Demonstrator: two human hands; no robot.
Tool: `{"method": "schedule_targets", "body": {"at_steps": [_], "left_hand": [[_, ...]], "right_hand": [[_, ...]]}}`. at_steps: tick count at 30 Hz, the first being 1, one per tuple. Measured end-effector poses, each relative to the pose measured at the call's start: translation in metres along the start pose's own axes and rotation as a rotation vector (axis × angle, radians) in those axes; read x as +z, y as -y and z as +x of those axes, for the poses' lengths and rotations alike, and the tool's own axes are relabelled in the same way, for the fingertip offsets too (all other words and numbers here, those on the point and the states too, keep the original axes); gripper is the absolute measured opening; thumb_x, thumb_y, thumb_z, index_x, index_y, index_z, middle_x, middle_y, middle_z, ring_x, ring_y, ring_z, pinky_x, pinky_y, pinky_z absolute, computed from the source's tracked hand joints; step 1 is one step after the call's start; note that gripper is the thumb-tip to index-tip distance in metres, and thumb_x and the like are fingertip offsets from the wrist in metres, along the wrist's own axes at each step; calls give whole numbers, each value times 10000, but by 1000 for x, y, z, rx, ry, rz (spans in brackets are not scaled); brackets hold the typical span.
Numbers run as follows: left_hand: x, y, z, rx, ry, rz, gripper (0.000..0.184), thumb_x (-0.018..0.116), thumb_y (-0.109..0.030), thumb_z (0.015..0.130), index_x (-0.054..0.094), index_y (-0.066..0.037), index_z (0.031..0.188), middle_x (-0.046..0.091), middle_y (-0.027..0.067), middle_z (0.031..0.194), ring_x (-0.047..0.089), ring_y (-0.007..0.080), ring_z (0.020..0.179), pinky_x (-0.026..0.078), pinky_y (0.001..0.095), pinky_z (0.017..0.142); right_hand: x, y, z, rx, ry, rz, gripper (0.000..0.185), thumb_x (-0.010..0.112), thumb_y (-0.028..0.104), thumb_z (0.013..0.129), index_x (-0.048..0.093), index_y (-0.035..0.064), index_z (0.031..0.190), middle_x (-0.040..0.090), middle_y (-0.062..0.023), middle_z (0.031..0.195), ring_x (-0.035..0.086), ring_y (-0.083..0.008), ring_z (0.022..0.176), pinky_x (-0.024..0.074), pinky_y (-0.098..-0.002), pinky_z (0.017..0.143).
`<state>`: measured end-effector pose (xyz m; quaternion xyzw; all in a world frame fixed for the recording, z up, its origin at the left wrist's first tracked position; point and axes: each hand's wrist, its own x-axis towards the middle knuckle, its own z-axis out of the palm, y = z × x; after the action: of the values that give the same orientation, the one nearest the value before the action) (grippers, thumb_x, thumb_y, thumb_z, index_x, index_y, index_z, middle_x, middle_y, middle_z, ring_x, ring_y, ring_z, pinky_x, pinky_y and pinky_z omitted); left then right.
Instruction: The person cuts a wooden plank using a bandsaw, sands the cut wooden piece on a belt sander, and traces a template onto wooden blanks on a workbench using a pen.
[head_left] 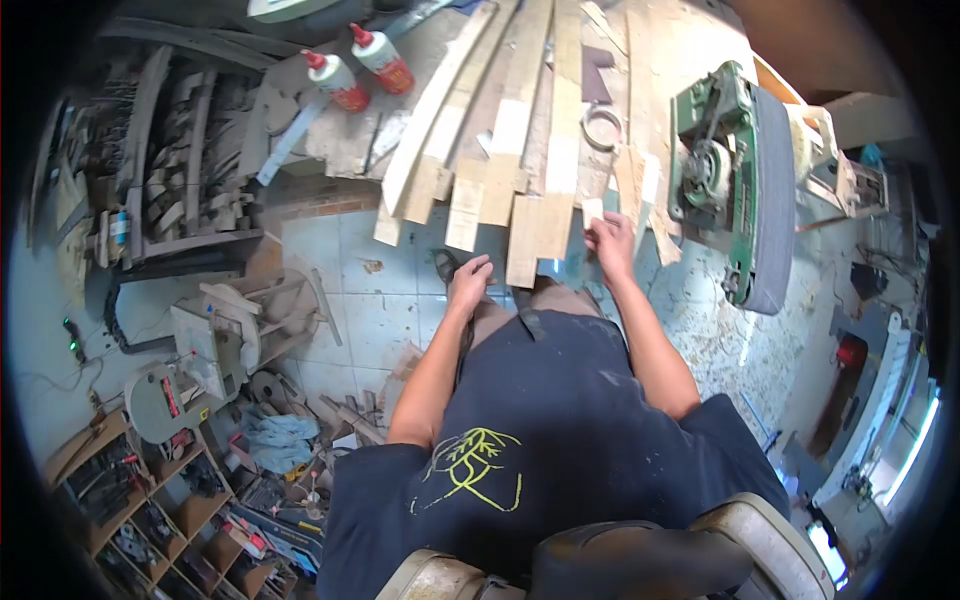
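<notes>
My right hand is closed on a small pale wood block, held upright beside the end of a plank. My left hand holds nothing that I can see. Its fingers are loosely bent and a little apart, below the ends of the boards. Several long light-coloured wood strips lie side by side on the workbench, their near ends jutting over its edge. Closest to my left hand is a strip end. A wider board end lies between my two hands.
Two glue bottles with red caps stand at the back left, near a roll of tape among the strips. A green belt sander is on the right. Shelves of wood offcuts and a tool rack stand left.
</notes>
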<state>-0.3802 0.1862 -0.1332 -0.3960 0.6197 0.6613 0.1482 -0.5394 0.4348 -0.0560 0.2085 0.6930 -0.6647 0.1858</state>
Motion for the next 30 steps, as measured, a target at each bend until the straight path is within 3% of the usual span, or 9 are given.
{"method": "schedule_targets", "body": {"at_steps": [2, 6, 11, 16, 17, 20, 26, 28, 30], "left_hand": [[-22, -24, -12, -47, -48, -103, 379, 609, -222, 975, 616, -28, 1301, 702, 93, 1116, 698, 162, 835, 531, 280, 722], [-65, -41, -10, 34, -200, -174, 267, 615, -208, 968, 672, -40, 1168, 709, 72, 1001, 680, 144, 770, 527, 267, 695], [-106, -66, -6, 156, -405, -300, 233, 644, -229, 958, 689, -22, 1055, 696, 59, 925, 639, 128, 696, 497, 259, 623], [-150, -89, 14, 274, -553, -318, 227, 650, -226, 955, 680, -7, 1008, 687, 59, 880, 619, 117, 660, 499, 252, 593], [-160, -95, 22, 310, -582, -297, 229, 651, -227, 955, 678, -4, 1000, 688, 60, 875, 617, 115, 657, 501, 252, 592], [-180, -133, 46, 376, -626, -49, 258, 656, -253, 946, 680, 3, 971, 700, 82, 880, 626, 138, 653, 511, 284, 610], [-200, -193, 117, 493, -668, 530, 358, 734, -333, 844, 700, -20, 1012, 683, 182, 944, 652, 320, 886, 506, 420, 834], [-202, -204, 143, 435, -614, 707, 469, 778, -358, 803, 672, -50, 1142, 621, 191, 1121, 586, 357, 1092, 467, 464, 951], [-194, -217, 139, 538, -569, 881, 540, 797, -361, 787, 634, -48, 1196, 575, 194, 1206, 562, 373, 1128, 467, 468, 965]], "right_hand": [[-4, 6, 3, -85, -18, -102, 413, 674, 140, 926, 487, 11, 1271, 691, -95, 952, 660, -137, 811, 516, -255, 667], [16, 10, 31, -285, 30, -263, 457, 717, 170, 876, 584, -16, 1272, 706, -161, 1032, 696, -213, 895, 542, -320, 832], [75, 35, 46, -382, 114, -284, 430, 707, 200, 886, 596, 18, 1260, 717, -182, 1041, 710, -219, 903, 552, -333, 821], [133, 81, 45, -570, 71, -530, 400, 688, 253, 914, 601, -1, 1210, 692, -249, 970, 676, -400, 871, 520, -455, 782], [143, 78, 54, -643, 20, -552, 336, 682, 184, 899, 605, -1, 1169, 688, -247, 974, 663, -410, 912, 509, -476, 803], [158, 75, 65, -729, 58, -651, 292, 675, 73, 850, 554, 9, 1108, 657, -236, 1025, 621, -428, 979, 480, -512, 838], [156, 68, 41, -726, -110, -806, 492, 713, 165, 866, 519, 53, 1304, 663, -199, 1083, 671, -343, 929, 529, -428, 843], [135, 62, 21, -547, -142, -715, 529, 712, 178, 872, 506, 63, 1345, 656, -190, 1140, 661, -342, 1007, 520, -421, 881], [108, 50, -2, -448, -195, -636, 526, 705, 179, 883, 506, 56, 1354, 655, -189, 1173, 666, -318, 1018, 524, -405, 884]]}}
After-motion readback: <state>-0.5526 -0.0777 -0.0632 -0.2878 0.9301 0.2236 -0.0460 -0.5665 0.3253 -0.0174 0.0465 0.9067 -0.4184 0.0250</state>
